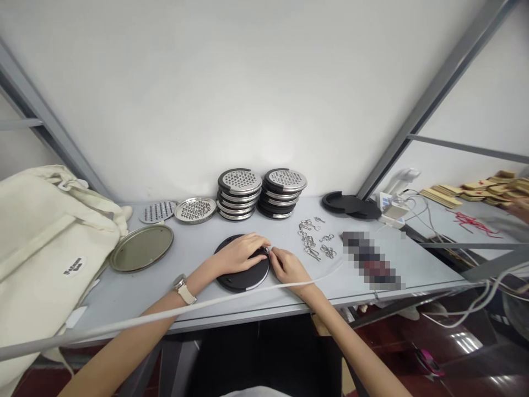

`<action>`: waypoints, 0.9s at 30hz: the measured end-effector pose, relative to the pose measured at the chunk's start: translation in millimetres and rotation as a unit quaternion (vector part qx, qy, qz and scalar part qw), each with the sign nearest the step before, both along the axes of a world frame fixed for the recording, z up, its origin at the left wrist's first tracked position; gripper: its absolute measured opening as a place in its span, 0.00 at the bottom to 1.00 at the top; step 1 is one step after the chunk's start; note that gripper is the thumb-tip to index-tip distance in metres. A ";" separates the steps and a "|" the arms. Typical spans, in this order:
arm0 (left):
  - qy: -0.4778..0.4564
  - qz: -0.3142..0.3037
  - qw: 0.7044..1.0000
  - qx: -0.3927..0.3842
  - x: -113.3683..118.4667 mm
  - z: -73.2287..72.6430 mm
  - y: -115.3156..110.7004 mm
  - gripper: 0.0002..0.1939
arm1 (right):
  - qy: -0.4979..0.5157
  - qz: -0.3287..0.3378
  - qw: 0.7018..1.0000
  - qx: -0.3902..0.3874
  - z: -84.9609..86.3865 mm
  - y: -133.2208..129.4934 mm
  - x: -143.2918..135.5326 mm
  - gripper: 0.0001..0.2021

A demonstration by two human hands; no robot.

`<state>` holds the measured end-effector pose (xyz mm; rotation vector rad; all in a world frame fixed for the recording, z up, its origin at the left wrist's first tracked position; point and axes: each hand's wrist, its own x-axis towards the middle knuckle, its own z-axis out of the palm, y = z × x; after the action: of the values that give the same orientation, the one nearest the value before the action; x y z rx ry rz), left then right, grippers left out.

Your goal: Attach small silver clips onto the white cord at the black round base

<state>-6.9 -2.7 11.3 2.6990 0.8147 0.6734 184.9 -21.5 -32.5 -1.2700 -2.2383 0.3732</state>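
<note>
1. While the left hand (243, 253) lay palm down across the black disc (243, 280), its thumb and forefinger reached the disc's right edge with a small gap between their tips, beside a small metal clip (266, 251); whether they pinched it, I could not tell.
2. At that edge, the right hand (288, 267) had its fingers curled in, thumb and forefinger drawn together on the clip.
3. The disc lay flat on the table (192, 242), near its front edge and between the person's arms.
4. Just right of the right hand, loose clips (308, 241) lay scattered.
5. Behind the disc stood two stacks of round graters, a left stack (239, 196) and a right stack (284, 194), side by side near the wall.
</note>
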 end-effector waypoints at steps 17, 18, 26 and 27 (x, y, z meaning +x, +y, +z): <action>-0.016 0.017 1.000 -0.006 -2.1 -5.5 5.0 0.12 | -0.034 -0.003 0.999 0.022 0.0 -1.2 -1.2 0.14; -0.013 0.011 1.000 -0.006 -2.1 -5.5 5.4 0.11 | -0.033 -0.003 0.999 0.024 -0.7 -1.0 -1.1 0.14; -0.007 0.019 1.000 0.001 -1.1 -5.9 5.1 0.12 | -0.034 -0.005 0.999 0.033 -1.6 -1.1 -0.9 0.14; -0.008 0.016 1.000 -0.002 -1.1 -6.1 5.1 0.12 | -0.032 -0.004 0.999 0.032 -1.0 -1.3 -0.9 0.14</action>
<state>-8.0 2.4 5.2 2.6787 0.8554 0.7001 184.0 -22.8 -33.4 -1.2732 -2.2795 0.2600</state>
